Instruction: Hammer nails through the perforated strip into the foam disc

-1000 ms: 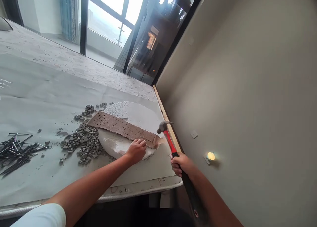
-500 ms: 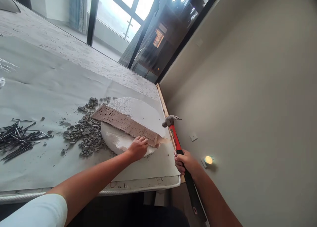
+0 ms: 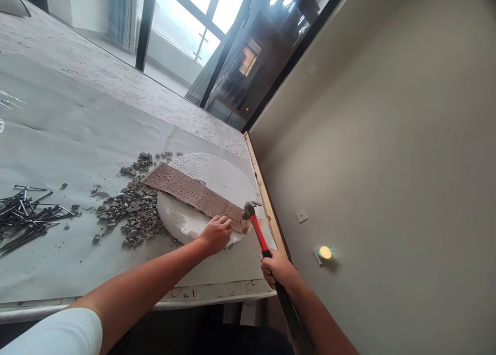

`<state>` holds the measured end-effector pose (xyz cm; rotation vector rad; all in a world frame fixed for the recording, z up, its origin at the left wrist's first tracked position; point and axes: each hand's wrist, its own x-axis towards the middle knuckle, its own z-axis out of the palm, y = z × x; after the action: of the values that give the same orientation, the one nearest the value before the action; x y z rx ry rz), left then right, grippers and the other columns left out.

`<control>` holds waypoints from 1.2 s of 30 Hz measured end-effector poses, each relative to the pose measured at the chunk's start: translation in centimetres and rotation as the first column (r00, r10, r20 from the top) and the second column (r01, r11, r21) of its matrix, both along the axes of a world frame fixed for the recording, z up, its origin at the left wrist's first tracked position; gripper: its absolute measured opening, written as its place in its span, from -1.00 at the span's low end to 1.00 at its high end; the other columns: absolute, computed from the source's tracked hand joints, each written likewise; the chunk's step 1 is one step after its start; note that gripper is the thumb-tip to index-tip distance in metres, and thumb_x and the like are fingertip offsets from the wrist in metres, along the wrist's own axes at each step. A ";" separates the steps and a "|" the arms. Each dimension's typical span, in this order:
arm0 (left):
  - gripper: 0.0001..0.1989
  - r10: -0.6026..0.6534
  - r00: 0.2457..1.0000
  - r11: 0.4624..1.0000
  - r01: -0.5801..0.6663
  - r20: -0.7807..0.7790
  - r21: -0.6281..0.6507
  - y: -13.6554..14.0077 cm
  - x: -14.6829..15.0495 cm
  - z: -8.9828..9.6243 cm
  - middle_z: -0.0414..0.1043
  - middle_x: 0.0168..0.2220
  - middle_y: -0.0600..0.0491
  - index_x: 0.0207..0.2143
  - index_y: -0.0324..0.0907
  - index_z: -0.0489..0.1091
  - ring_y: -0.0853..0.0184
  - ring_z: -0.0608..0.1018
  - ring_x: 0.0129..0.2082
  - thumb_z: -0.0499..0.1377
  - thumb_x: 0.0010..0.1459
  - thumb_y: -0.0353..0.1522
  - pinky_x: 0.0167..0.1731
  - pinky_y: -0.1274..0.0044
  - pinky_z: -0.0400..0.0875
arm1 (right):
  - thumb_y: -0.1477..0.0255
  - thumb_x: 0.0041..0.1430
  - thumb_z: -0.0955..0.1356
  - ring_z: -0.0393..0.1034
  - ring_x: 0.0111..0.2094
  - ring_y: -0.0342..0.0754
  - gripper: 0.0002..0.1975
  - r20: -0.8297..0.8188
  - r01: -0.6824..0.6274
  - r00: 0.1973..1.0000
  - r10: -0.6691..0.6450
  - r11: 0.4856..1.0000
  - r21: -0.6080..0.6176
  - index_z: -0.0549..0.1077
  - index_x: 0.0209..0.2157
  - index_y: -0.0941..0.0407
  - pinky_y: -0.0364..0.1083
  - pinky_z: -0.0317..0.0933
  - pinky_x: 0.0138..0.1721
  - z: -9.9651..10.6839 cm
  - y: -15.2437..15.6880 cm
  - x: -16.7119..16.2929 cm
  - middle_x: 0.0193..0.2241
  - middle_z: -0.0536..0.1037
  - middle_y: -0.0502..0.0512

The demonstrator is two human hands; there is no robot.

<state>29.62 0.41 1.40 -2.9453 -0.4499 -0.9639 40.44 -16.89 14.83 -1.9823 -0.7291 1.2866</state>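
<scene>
In the head view, a brown strip (image 3: 186, 192) full of small holes lies across a thick round white block (image 3: 222, 176) that looks like foam. My left hand (image 3: 215, 235) is closed at the strip's near edge, close to its right end; the undersides of the fingers are hidden. A claw hammer (image 3: 259, 233) with a red and black handle is gripped in my right hand (image 3: 278, 268). Its head is at the right end of the strip, just right of my left fingers; whether it touches cannot be made out.
Grey broken stone (image 3: 135, 210) is heaped left of the block. Farther left lies a pile of long dark nails (image 3: 29, 215). Pale sheeting (image 3: 96, 133) covers the mattress-like surface. A wooden edge (image 3: 265, 189) and a wall (image 3: 387, 164) bound the right side.
My right hand has brought the hammer left and down, from beside the wooden edge to the strip's right end. My left hand and the strip stay nearly in place.
</scene>
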 end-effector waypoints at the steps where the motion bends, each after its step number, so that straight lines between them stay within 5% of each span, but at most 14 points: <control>1: -0.91 -0.002 1.000 1.000 0.002 -0.001 -0.001 0.0 0.0 0.0 0.36 -0.34 -0.10 -0.44 -0.24 0.39 0.21 0.35 -0.28 0.09 0.03 -0.49 -0.31 0.38 0.16 | 0.44 -0.33 0.19 -0.11 -0.84 -0.28 -0.76 -0.014 0.000 1.000 0.000 1.000 0.026 0.08 -0.47 0.05 -0.24 -0.15 -0.84 0.2 -0.1 0.0 -0.82 0.06 -0.29; 6: -0.92 -0.003 1.000 1.000 0.003 0.016 -0.018 0.0 0.1 0.0 0.36 -0.35 -0.08 -0.45 -0.25 0.39 0.22 0.35 -0.28 0.10 0.01 -0.51 -0.31 0.39 0.16 | 0.45 -0.29 0.21 -0.10 -0.85 -0.28 -0.76 -0.013 -0.013 1.000 0.014 0.991 0.132 0.09 -0.44 0.05 -0.25 -0.16 -0.84 0.5 0.0 -0.6 -0.82 0.07 -0.30; 11: -0.92 0.012 1.000 1.000 -0.012 0.014 0.009 0.0 0.0 -0.1 0.35 -0.36 -0.07 -0.45 -0.25 0.39 0.22 0.35 -0.29 0.09 0.03 -0.49 -0.30 0.38 0.17 | 0.44 -0.34 0.21 -0.11 -0.84 -0.29 -0.75 -0.151 0.023 0.988 -0.017 0.999 0.034 0.09 -0.47 0.05 -0.26 -0.16 -0.83 -2.2 0.0 -1.2 -0.83 0.07 -0.30; 17: -0.91 0.012 1.000 1.000 -0.012 -0.006 0.014 0.1 -0.1 0.0 0.36 -0.33 -0.09 -0.44 -0.25 0.39 0.21 0.35 -0.27 0.09 0.01 -0.50 -0.31 0.38 0.18 | 0.45 -0.25 0.22 -0.08 -0.85 -0.28 -0.78 -0.103 0.046 0.994 -0.022 0.970 0.237 0.11 -0.44 0.05 -0.25 -0.12 -0.84 -1.1 -0.6 0.6 -0.82 0.09 -0.30; 23: -0.89 0.012 1.000 1.000 -0.012 -0.017 -0.004 0.1 0.0 0.0 0.36 -0.33 -0.09 -0.43 -0.25 0.40 0.21 0.35 -0.26 0.08 0.02 -0.50 -0.29 0.37 0.19 | 0.45 -0.36 0.19 -0.10 -0.84 -0.27 -0.75 -0.067 0.047 0.997 -0.046 0.999 0.011 0.09 -0.48 0.05 -0.25 -0.13 -0.86 -2.2 0.0 0.8 -0.84 0.08 -0.29; 30: -0.90 0.009 1.000 1.000 -0.010 -0.025 -0.030 0.1 -0.1 0.4 0.37 -0.32 -0.09 -0.43 -0.24 0.39 0.21 0.36 -0.25 0.08 0.01 -0.50 -0.28 0.37 0.20 | 0.44 -0.32 0.21 -0.09 -0.84 -0.27 -0.75 -0.045 0.046 0.998 -0.039 0.984 0.173 0.10 -0.45 0.05 -0.25 -0.12 -0.84 -1.0 0.0 0.7 -0.83 0.07 -0.29; 36: -0.89 0.012 1.000 0.996 -0.013 -0.014 -0.088 -0.1 -0.1 0.5 0.39 -0.33 -0.09 -0.44 -0.24 0.40 0.20 0.39 -0.25 0.08 0.00 -0.51 -0.27 0.37 0.25 | 0.40 -0.31 0.19 -0.12 -0.82 -0.26 -0.74 -0.144 0.066 0.988 -0.054 0.995 0.081 0.07 -0.44 0.04 -0.24 -0.14 -0.79 -4.6 -0.6 0.2 -0.81 0.04 -0.30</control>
<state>29.53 0.28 1.89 -3.0209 -0.5233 -0.9469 40.62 -17.53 10.19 -1.8114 -0.6402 1.3231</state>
